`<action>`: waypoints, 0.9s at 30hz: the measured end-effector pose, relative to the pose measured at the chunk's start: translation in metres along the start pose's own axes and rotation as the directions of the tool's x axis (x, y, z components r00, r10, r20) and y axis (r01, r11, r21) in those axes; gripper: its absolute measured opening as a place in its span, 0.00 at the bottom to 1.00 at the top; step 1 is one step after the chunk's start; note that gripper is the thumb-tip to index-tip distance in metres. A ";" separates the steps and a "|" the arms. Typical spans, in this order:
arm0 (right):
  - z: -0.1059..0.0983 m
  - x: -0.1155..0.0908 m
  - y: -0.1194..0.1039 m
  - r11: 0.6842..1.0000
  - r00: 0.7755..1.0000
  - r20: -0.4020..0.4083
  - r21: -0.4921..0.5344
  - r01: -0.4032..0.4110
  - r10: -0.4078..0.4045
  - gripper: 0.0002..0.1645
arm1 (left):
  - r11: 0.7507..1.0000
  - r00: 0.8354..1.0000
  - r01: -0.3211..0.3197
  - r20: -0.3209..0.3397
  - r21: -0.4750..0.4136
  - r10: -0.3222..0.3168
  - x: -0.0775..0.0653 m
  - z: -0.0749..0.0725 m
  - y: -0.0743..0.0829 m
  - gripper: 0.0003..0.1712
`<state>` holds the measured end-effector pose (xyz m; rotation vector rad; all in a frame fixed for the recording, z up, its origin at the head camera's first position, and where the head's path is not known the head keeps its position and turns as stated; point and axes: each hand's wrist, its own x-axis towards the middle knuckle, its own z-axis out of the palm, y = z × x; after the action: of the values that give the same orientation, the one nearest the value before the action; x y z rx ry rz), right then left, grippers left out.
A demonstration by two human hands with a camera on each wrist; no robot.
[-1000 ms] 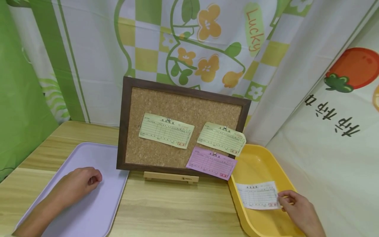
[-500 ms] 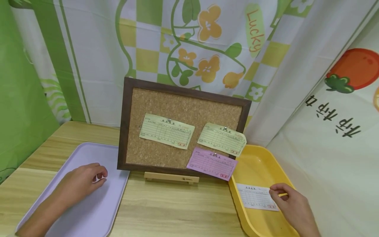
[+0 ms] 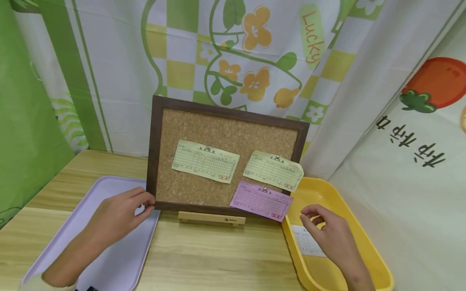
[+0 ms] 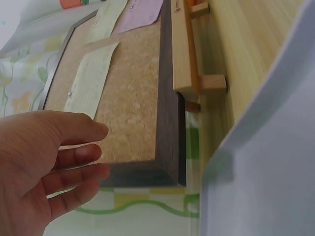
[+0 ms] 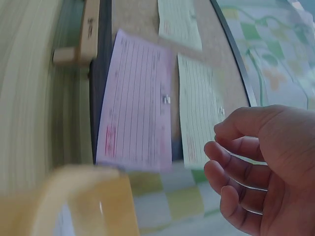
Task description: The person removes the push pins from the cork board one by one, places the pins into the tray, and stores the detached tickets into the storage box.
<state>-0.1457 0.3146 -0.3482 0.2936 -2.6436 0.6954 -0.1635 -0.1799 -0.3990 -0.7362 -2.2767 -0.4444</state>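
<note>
My left hand (image 3: 118, 214) hovers above the lilac tray (image 3: 113, 262), near the lower left corner of a framed cork board (image 3: 193, 121). Its fingers are loosely bent, with nothing seen between them. Over the yellow tray (image 3: 378, 258) is my right hand (image 3: 333, 236), also loosely curled and holding nothing. It partly hides a white receipt slip (image 3: 303, 240) lying in that tray. Pins fix a left pale green slip (image 3: 205, 161), a right pale green slip (image 3: 273, 169) and a pink slip (image 3: 261, 201) to the board. The latter two overhang its frame.
A small wooden easel (image 3: 211, 218) supports the leaning board on the wooden table (image 3: 214, 258). Behind it hangs a patterned curtain (image 3: 255, 76). At the right is a white printed sheet (image 3: 407, 210), close to the yellow tray.
My right hand has let go of the white slip, which now lies in the yellow tray, and has moved left and up. My left hand has moved right and up toward the board.
</note>
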 end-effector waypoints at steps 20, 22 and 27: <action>0.047 0.046 -0.064 0.938 0.942 -0.018 0.085 0.336 -0.336 0.10 | 0.996 0.994 -0.094 -0.057 0.006 0.095 0.045 0.023 0.029 0.11; 0.051 0.049 -0.068 0.930 0.934 -0.024 0.090 0.356 -0.355 0.10 | 0.995 0.993 -0.100 -0.058 0.004 0.101 0.049 0.026 0.030 0.11; 0.060 0.056 -0.077 0.922 0.929 -0.013 0.119 0.368 -0.369 0.11 | 0.992 0.990 -0.121 -0.072 -0.026 0.119 0.056 0.031 0.031 0.10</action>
<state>-0.1930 0.2128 -0.3398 0.8069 -2.4550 0.7238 -0.1938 -0.1185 -0.3780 -0.8551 -2.1512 -0.4416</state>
